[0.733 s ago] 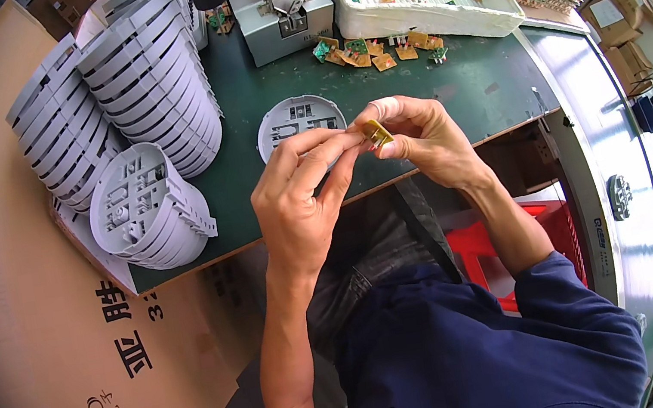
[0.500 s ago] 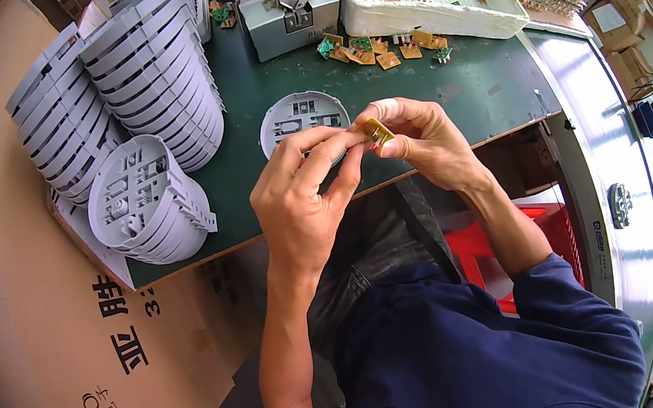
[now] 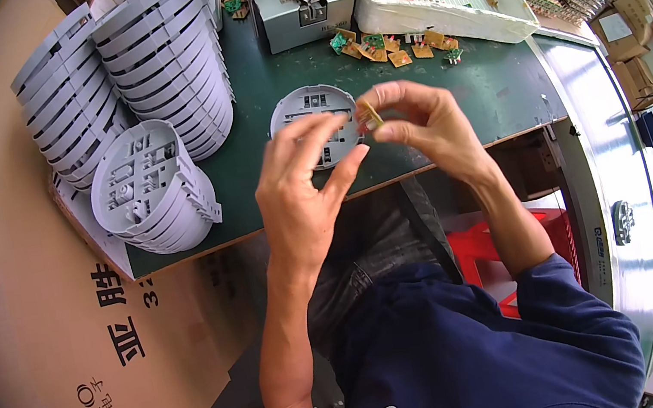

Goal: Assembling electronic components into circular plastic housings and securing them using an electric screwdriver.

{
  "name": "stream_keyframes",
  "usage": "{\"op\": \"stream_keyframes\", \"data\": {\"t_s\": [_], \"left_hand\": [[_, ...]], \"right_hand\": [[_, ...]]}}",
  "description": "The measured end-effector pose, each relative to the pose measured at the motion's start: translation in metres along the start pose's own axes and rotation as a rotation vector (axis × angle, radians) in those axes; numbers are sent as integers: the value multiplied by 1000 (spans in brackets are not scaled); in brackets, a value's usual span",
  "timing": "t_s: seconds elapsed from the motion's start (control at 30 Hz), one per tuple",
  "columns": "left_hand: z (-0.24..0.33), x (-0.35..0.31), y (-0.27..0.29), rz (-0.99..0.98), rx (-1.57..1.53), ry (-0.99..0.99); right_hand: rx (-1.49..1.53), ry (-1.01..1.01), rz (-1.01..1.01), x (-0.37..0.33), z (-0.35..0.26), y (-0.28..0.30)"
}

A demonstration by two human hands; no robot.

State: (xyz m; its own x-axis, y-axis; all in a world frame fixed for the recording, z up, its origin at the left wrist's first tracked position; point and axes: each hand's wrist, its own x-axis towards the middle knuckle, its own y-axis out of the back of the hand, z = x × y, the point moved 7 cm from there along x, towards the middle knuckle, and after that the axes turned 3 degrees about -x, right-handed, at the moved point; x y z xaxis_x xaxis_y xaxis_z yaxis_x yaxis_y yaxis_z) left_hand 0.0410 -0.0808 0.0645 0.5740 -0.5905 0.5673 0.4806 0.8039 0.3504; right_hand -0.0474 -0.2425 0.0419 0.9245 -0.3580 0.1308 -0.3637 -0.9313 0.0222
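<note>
Between thumb and fingers, my right hand (image 3: 426,125) pinches a small yellow-brown circuit board (image 3: 371,116), tilted on edge above the table's front part. My left hand (image 3: 301,182) is just left of it, thumb and fingers apart, with nothing visible in its grasp. Behind and partly under my left fingers, a round grey plastic housing (image 3: 315,101) lies on the green table with its slotted inner face up. Part of that housing is hidden by the left hand.
Stacks of grey round housings (image 3: 163,67) stand at the left, with a shorter stack (image 3: 145,192) before them. A grey metal machine (image 3: 308,13) sits at the back. Loose circuit boards (image 3: 400,58) lie near a white tray (image 3: 478,24) holding gloves. A red stool (image 3: 474,248) is below the table edge.
My left fingers have come off the circuit board and spread apart. The right hand still holds the board, now turned more on edge. The view has shifted slightly.
</note>
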Motion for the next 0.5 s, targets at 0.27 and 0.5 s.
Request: {"op": "stream_keyframes", "data": {"t_s": [0.27,0.5], "left_hand": [[-42,2,-2,-110,306,73],[-45,0,-10,-119,251,125]], "right_hand": [[-969,303,-15,60,-15,-18],[-1102,295,-61,70,-8,-32]]}}
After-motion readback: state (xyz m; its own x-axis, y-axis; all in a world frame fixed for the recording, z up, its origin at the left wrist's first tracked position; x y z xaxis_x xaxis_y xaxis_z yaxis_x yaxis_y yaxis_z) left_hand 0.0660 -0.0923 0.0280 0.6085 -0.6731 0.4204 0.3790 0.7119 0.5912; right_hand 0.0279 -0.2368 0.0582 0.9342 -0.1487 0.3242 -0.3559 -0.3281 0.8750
